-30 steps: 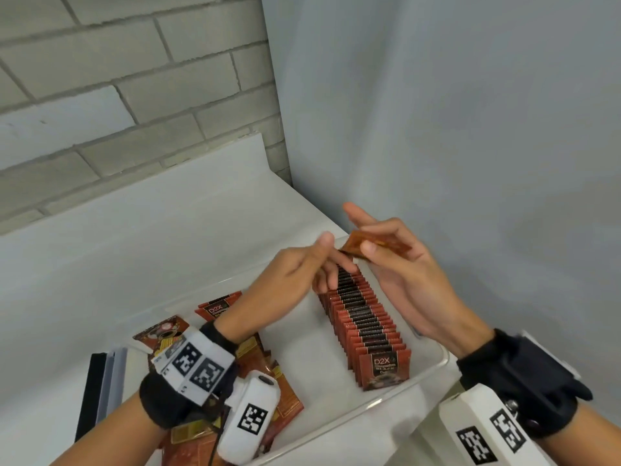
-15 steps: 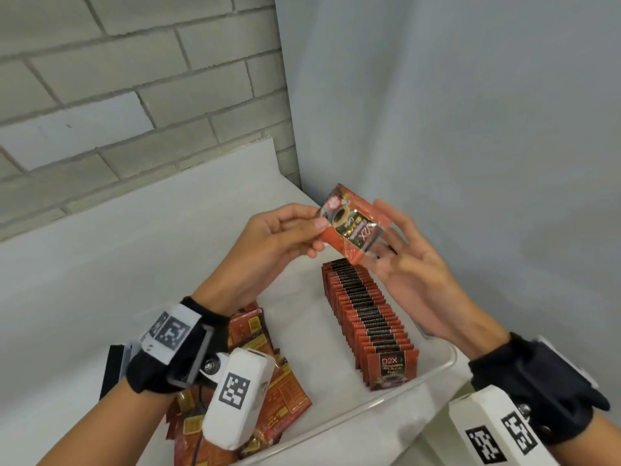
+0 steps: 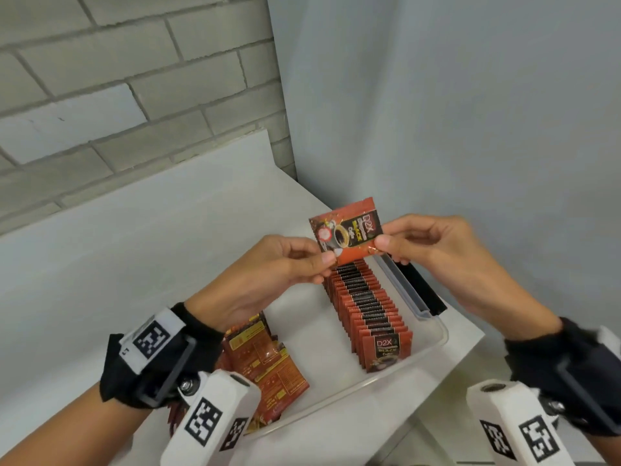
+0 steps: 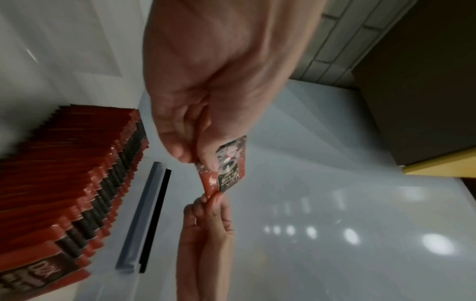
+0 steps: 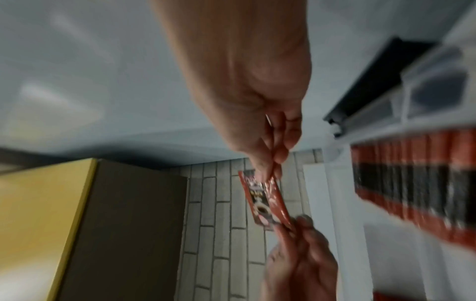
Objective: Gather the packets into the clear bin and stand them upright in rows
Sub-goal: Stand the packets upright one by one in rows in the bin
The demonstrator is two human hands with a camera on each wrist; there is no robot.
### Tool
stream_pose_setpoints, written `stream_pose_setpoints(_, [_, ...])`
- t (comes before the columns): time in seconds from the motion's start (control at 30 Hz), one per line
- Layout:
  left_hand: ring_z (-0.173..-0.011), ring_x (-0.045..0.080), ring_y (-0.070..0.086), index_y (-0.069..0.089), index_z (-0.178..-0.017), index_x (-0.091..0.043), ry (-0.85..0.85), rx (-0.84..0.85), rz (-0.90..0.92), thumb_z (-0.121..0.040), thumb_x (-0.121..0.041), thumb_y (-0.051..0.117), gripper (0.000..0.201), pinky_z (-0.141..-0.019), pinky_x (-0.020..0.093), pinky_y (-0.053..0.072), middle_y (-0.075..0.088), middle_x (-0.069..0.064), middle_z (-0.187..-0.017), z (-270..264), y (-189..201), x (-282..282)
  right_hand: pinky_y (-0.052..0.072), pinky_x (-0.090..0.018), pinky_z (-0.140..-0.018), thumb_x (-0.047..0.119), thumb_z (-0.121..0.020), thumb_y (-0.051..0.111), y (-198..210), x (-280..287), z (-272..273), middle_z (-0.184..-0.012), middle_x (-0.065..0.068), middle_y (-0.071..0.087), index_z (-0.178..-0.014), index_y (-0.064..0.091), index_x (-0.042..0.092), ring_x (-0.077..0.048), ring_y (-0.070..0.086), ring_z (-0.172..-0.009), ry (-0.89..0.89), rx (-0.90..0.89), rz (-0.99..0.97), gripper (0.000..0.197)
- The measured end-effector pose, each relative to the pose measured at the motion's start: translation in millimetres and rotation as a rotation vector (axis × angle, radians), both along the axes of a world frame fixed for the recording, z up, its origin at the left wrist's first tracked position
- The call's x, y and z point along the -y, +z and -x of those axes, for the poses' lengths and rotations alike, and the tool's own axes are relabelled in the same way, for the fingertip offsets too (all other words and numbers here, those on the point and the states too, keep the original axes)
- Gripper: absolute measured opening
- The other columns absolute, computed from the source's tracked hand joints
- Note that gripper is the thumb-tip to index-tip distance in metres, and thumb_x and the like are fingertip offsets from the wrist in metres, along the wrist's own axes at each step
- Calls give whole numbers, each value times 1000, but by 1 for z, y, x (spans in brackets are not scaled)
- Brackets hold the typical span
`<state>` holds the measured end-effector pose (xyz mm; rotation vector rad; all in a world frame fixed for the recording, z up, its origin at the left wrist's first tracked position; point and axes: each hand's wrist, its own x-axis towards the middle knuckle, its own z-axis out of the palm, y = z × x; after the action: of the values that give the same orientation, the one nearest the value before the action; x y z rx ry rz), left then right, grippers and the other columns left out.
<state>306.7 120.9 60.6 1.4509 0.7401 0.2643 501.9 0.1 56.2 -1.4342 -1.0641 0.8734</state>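
The right hand pinches one end of a red packet; the left hand pinches its other end. Right of the packet stands a blurred row of packets.

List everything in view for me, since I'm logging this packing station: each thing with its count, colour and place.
held packet: one, red and black, in the air over the far end of the row, pinched at both ends
row of packets: one row, too many to count, red and black, upright along the bin's right side
loose packets: several, red, lying flat at the bin's left end
clear bin: one, see-through, on the counter
counter: one, white, against the walls
brick wall: grey, behind
wrist cameras: two, white
left hand: pinches the packet
right hand: pinches the packet
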Motion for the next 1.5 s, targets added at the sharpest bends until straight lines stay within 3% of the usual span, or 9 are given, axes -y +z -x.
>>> stream_pose_setpoints(0.2, [-124, 26, 54, 50, -123, -5, -71, -217, 347, -91, 4, 58, 34, -100, 30, 49, 58, 21, -130, 8, -14, 9, 46, -21, -69, 45, -69, 70, 8, 25, -18, -76, 11, 67, -79, 77, 38, -8, 58, -79, 261, 572, 155, 14])
stream_pose_setpoints(0.43, [-129, 15, 51, 51, -134, 0, -252, -235, 528, -91, 17, 35, 49, -100, 24, 44, 57, 8, -137, -10, -34, 42, 47, -26, -61, 25, -66, 88, -24, 30, 2, -74, 15, 49, -67, 67, 28, -12, 42, -79, 442, 1187, 55, 21])
stream_pose_setpoints(0.57, [-128, 19, 52, 47, -133, 2, -170, -209, 626, -90, 18, 36, 47, -91, 23, 50, 55, 11, -136, -10, -42, 40, 44, -24, -53, 23, -53, 94, -22, 28, 8, -74, 16, 41, -59, 56, 26, -9, 37, -77, 464, 1233, 69, 38])
stream_pose_setpoints(0.73, [-122, 21, 57, 50, -128, 5, -206, -220, 634, -90, 18, 34, 43, -94, 26, 50, 62, 14, -126, -9, -42, 44, 31, -18, -75, 34, -82, 73, -18, 22, 6, -84, 24, 29, -79, 52, 29, -4, 20, -88, 548, 1184, 228, 22])
stream_pose_setpoints(0.9, [-126, 27, 53, 50, -126, 5, -208, -211, 638, -90, 18, 33, 42, -90, 26, 52, 61, 16, -119, -10, -40, 46, 34, -10, -76, 36, -90, 63, 3, 26, 13, -84, 21, 45, -80, 54, 32, 7, 40, -91, 584, 960, 251, 14])
stream_pose_setpoints(1.1, [-120, 23, 55, 49, -129, -3, -168, -209, 600, -89, 18, 32, 49, -94, 26, 48, 61, 15, -128, -12, -37, 46, 50, -30, -75, 67, -92, 19, -5, 33, 32, -80, -2, 63, -84, 61, 14, -13, 60, -74, 711, 918, 479, 67])
stream_pose_setpoints(1.3, [-127, 24, 52, 43, -135, 11, -199, -245, 554, -90, 17, 33, 47, -99, 27, 45, 61, 13, -130, -8, -33, 46, 48, -25, -77, 67, -92, 16, -3, 32, 35, -85, -9, 63, -86, 60, 7, -16, 60, -78, 721, 885, 570, 74])
stream_pose_setpoints(1.4, [-115, 16, 58, 61, -115, -3, -162, -273, 471, -93, 14, 39, 36, -106, 31, 41, 64, 6, -119, 1, -23, 38, 50, -30, -79, 74, -86, 16, 2, 27, 33, -82, -8, 62, -81, 58, 10, -16, 60, -75, 780, 858, 594, 77])
stream_pose_setpoints(1.5, [-121, 11, 55, 57, -125, -11, -130, -276, 285, -94, 2, 49, 35, -107, 29, 42, 62, 1, -128, 23, -4, 19, 50, -32, -75, 76, -82, 20, 14, 14, 32, -77, -6, 60, -76, 56, 13, -15, 58, -69, 819, 850, 516, 72])
